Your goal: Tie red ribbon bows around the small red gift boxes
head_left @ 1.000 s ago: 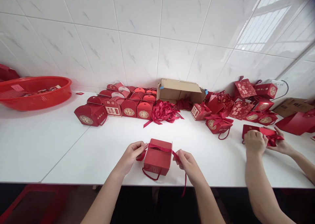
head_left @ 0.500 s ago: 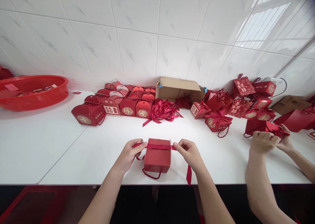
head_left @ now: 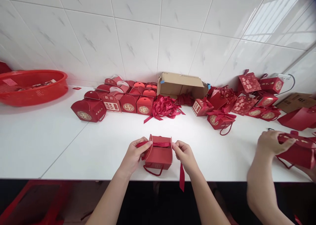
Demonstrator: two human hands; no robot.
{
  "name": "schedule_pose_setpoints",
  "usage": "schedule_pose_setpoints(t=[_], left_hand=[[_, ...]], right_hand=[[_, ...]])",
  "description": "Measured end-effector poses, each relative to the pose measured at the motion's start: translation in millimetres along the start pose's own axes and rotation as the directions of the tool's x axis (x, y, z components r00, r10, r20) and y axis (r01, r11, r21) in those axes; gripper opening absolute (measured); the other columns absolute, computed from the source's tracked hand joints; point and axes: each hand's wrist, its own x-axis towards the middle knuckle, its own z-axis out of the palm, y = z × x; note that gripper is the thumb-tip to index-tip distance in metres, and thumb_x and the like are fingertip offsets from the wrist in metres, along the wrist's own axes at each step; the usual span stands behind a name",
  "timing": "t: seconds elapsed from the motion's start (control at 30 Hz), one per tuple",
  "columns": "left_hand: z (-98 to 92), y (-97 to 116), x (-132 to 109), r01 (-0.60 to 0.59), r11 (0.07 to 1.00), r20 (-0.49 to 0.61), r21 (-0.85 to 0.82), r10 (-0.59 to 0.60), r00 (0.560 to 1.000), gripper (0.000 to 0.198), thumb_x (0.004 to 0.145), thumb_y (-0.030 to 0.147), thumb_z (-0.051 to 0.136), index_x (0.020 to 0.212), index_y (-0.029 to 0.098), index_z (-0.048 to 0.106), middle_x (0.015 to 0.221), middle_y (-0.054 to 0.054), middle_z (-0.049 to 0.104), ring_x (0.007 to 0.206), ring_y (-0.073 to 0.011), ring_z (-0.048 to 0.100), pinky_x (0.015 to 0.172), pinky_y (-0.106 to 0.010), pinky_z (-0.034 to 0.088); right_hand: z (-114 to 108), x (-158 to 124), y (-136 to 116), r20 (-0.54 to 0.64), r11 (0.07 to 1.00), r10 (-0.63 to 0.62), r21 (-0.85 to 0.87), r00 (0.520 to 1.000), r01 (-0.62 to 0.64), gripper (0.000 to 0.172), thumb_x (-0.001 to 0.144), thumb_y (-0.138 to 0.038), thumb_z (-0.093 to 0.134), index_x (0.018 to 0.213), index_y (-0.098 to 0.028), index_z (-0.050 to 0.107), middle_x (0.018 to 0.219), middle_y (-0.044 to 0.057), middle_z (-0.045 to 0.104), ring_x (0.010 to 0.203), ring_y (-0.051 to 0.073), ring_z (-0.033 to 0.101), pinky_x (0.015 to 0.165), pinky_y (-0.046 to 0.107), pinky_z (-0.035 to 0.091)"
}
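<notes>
I see ribbon [head_left: 161, 144] laid across box [head_left: 158, 158], no bow on it. Left hand [head_left: 133, 155]: grip pinching ribbon, box's left edge. Right hand [head_left: 185, 155]: likewise, right edge.

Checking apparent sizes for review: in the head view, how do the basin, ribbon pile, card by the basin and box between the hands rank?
1. Basin, though cut off at the frame edge.
2. Handled box and ribbon pile: too alike to rank; the box is nearer.
3. Card.
</notes>
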Motion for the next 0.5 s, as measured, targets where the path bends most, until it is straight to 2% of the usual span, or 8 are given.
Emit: schedule_pose_setpoints(t=[0.17,0.27,0.37,0.5], left_hand=[[-1.4,5.3,1.8,0.006,0.997,0.059,0.082,-0.011,0.998,0.033,0.071,0.035,0.070,0.059,0.015,0.046,0.059,0.004,0.045,0.054,-0.0075,0.043,0.049,-0.019,0.033],[-0.2,9.7,3.1,-0.007,0.990,0.088,0.142,-0.006,0.996,0.039,0.070,0.034,0.071,0.057,0.017,0.038,0.058,0.006,0.040,0.053,-0.0073,0.040,0.050,-0.019,0.032],[5.7,13.9,2.7,-0.057,0.962,0.079,0.269,0.037,0.996,0.041,0.068,0.035,0.071,0.057,0.018,0.035,0.058,0.006,0.036,0.054,-0.0079,0.037,0.051,-0.020,0.032],[14.6,15.3,1.0,-0.143,0.883,0.039,0.447,0.141,0.989,0.039,0.067,0.037,0.070,0.056,0.018,0.038,0.060,0.006,0.035,0.055,-0.0093,0.037,0.052,-0.021,0.032]], right_hand=[[1.9,1.8,2.4,0.067,0.989,0.064,0.127,0.996,-0.072,0.044,0.080,-0.050,0.059,0.059,-0.020,0.033,0.051,-0.009,0.024,0.048,0.007,0.018,0.047,0.024,0.013],[3.4,1.1,-1.9,0.115,0.980,0.064,0.179,0.991,-0.084,0.044,0.080,-0.050,0.058,0.059,-0.020,0.033,0.052,-0.009,0.022,0.048,0.007,0.017,0.046,0.023,0.012],[6.9,-0.7,-10.4,0.113,0.995,0.010,0.100,0.994,-0.021,0.039,0.082,-0.048,0.056,0.061,-0.020,0.038,0.054,-0.007,0.030,0.049,0.007,0.023,0.047,0.023,0.019],[12.9,-1.5,-17.0,0.070,0.989,-0.083,-0.116,0.994,0.091,0.035,0.082,-0.046,0.054,0.062,-0.019,0.046,0.059,-0.003,0.044,0.055,0.010,0.037,0.053,0.024,0.032]])
